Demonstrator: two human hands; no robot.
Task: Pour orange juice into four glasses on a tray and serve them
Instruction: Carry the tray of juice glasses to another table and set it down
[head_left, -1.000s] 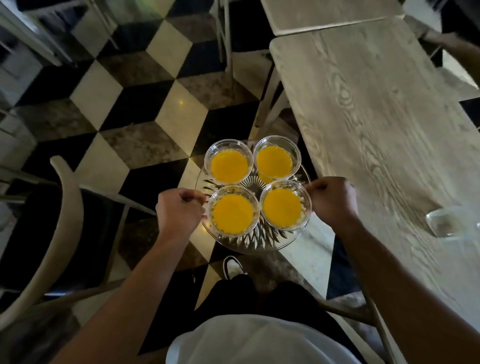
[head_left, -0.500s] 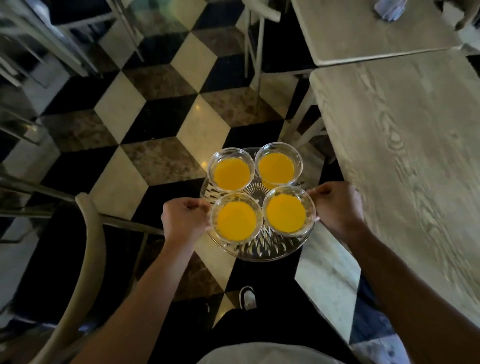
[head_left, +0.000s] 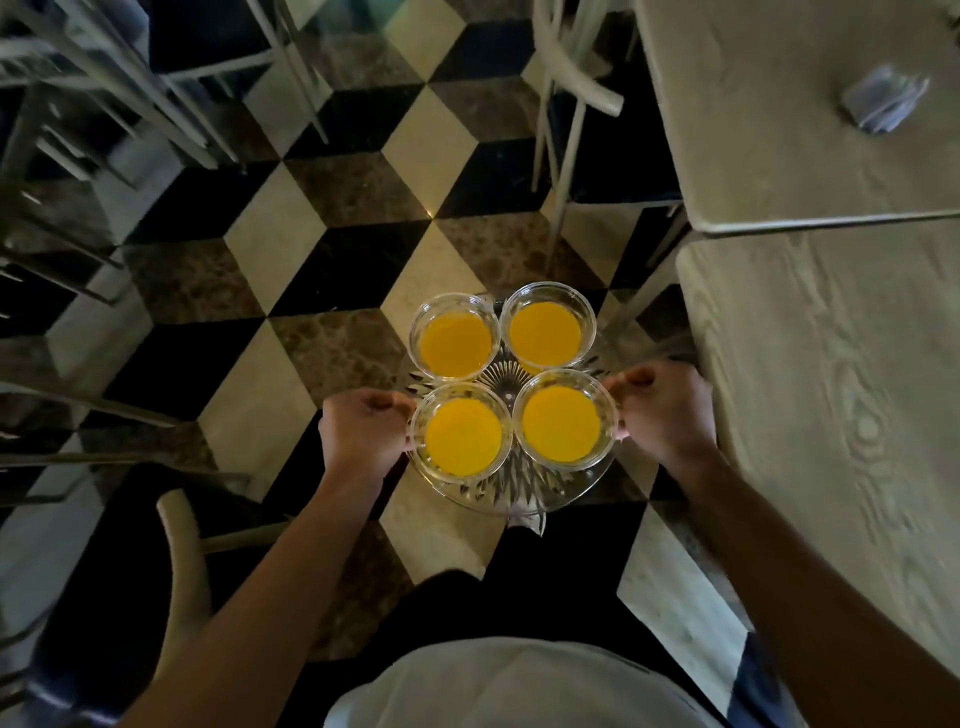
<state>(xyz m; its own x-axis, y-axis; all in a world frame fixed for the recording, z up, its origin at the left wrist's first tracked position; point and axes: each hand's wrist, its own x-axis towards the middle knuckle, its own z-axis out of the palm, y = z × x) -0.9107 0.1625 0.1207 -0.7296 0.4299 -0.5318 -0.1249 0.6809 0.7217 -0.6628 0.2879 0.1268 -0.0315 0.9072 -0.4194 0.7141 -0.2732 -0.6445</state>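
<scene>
I carry a round cut-glass tray level in the air over the tiled floor. On it stand four clear glasses of orange juice in a tight square: far left, far right, near left and near right. My left hand grips the tray's left rim and my right hand grips its right rim, both fists closed. The tray's middle is partly hidden by the glasses.
A long pale wooden table runs along my right, with a second table beyond it holding a crumpled grey item. Chairs stand at the left, the upper left and by the far table. Checkered floor lies ahead.
I have walked forward along the table with the tray held in both hands. The second table has come nearer, and the left chair has slid back past me.
</scene>
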